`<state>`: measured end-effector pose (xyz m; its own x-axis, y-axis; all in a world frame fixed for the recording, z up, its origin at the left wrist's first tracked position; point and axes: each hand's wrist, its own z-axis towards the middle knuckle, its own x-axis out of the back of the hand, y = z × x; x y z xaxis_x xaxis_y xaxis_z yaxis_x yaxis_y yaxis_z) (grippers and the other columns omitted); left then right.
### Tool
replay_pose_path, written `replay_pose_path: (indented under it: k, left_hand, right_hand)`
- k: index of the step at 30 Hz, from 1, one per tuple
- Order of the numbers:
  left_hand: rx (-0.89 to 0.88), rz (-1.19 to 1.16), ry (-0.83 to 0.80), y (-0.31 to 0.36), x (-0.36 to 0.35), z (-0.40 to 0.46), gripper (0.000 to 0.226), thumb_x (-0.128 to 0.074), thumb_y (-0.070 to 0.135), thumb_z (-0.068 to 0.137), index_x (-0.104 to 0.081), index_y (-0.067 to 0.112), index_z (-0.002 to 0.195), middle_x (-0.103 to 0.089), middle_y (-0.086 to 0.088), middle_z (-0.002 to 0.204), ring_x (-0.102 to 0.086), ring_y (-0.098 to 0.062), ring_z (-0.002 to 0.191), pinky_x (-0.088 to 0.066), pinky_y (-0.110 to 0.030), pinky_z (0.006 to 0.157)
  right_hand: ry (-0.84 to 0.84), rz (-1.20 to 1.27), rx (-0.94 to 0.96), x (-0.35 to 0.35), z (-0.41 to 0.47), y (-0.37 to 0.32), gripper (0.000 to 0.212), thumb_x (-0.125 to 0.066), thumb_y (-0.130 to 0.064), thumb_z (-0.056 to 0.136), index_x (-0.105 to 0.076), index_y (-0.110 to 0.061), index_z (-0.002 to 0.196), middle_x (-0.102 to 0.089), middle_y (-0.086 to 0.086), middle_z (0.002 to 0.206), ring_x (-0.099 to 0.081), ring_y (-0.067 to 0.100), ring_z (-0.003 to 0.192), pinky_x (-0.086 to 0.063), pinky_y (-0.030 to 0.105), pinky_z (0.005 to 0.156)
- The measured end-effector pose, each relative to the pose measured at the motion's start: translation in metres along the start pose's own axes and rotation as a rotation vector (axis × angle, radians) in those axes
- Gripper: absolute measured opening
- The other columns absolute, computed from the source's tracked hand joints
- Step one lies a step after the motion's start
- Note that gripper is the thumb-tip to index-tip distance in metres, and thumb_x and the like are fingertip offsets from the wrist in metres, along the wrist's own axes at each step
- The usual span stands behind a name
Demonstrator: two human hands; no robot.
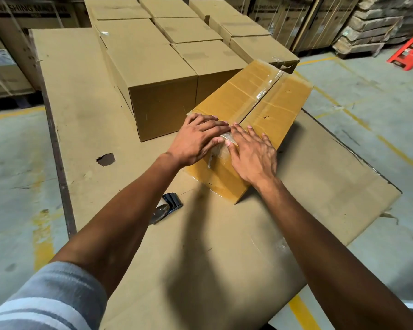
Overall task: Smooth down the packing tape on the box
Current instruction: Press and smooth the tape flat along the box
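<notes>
A yellowish cardboard box (274, 108) lies on a flat cardboard sheet (224, 234), angled away to the right. Clear packing tape (264, 91) runs along its top seam and folds down over the near end. My left hand (196, 139) lies flat on the near top edge, left of the seam. My right hand (253, 156) lies flat just right of it, thumb on the tape at the corner. Both palms press on the box with fingers spread; neither grips anything.
A tape dispenser (167, 206) lies on the sheet near my left forearm. Several closed brown boxes (157, 67) stand in rows behind and to the left. Large cartons line the back wall. A red stool (408, 53) stands on the concrete floor at the far right.
</notes>
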<state>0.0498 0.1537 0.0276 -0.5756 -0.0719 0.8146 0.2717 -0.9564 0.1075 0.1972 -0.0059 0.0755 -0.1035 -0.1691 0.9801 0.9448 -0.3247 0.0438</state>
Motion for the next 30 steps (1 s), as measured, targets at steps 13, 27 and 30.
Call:
replay_pose_path:
  k: [13, 27, 30]
  left_hand:
    - [-0.042, 0.082, -0.019, -0.009, -0.006, -0.003, 0.063, -0.046, 0.067, 0.109, -0.052, 0.028, 0.158, -0.056, 0.002, 0.161, -0.049, -0.027, 0.149, -0.035, -0.049, 0.115]
    - [0.066, -0.026, 0.017, 0.009, -0.003, 0.000, 0.046, -0.036, 0.051, 0.117, -0.057, 0.036, 0.155, -0.061, 0.009, 0.156, -0.051, -0.021, 0.146, -0.034, -0.047, 0.115]
    - [0.052, 0.003, 0.009, 0.004, -0.005, 0.001, 0.045, -0.042, 0.053, 0.115, -0.059, 0.036, 0.153, -0.061, 0.009, 0.156, -0.052, -0.022, 0.146, -0.035, -0.047, 0.112]
  right_hand:
    - [0.010, -0.082, 0.031, -0.004, 0.000, 0.001, 0.070, -0.034, -0.060, 0.105, -0.033, -0.022, 0.164, -0.030, -0.006, 0.172, -0.033, 0.026, 0.158, -0.030, 0.055, 0.125]
    - [0.023, 0.046, -0.024, 0.002, -0.003, 0.000, 0.070, -0.014, -0.060, 0.108, -0.034, -0.023, 0.164, -0.033, -0.006, 0.170, -0.029, 0.017, 0.159, -0.023, 0.048, 0.130]
    - [0.038, 0.014, -0.008, 0.001, -0.002, 0.000, 0.070, -0.018, -0.062, 0.109, -0.039, -0.022, 0.161, -0.036, -0.006, 0.169, -0.033, 0.019, 0.158, -0.028, 0.049, 0.128]
